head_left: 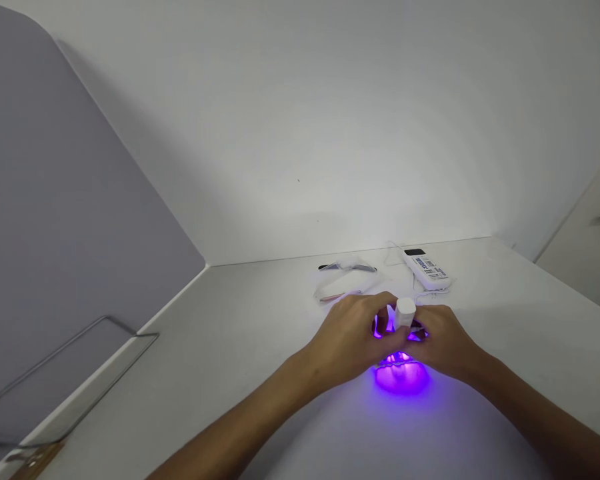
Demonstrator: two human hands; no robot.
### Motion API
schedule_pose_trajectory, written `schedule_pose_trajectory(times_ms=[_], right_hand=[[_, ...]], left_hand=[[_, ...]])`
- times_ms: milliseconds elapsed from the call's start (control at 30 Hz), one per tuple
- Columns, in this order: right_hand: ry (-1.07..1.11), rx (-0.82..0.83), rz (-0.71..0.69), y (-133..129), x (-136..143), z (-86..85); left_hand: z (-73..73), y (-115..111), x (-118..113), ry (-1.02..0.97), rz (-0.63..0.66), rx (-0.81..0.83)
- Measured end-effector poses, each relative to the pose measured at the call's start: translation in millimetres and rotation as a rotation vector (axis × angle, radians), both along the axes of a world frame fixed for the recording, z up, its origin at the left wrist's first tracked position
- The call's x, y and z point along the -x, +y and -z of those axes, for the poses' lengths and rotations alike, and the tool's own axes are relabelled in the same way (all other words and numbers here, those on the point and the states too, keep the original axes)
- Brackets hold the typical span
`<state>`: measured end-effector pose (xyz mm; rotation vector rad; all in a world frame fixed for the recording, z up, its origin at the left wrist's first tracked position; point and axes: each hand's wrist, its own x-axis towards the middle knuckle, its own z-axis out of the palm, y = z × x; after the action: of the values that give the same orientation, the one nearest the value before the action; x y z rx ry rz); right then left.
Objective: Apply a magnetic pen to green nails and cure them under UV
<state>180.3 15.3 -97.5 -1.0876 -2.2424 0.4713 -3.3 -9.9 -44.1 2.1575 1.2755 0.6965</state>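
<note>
Between my two hands stands a small white device, its rounded end pointing up. My left hand has its thumb and fingers closed round the left side of this device. My right hand is bent in close on the other side, its fingertips partly hidden behind the device; what they hold there is too small to make out. Purple light shines from beneath the hands onto the white table. A thin, lit edge of something shows just under my hands, mostly covered by them.
Behind my hands lie a clear plastic bag and a white handheld unit with a dark end and a thin white cable. A white wall rises at the back. A bent metal wire crosses the table's left edge.
</note>
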Motion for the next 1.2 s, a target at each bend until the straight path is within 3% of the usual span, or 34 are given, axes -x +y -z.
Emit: schedule_pose_trajectory(times_ms=[1200], right_hand=[[0.008,-0.007,0.009,1.1,-1.1,0.9]], left_hand=[[1.6,-0.8,-0.6,-0.053,-0.021,-0.062]])
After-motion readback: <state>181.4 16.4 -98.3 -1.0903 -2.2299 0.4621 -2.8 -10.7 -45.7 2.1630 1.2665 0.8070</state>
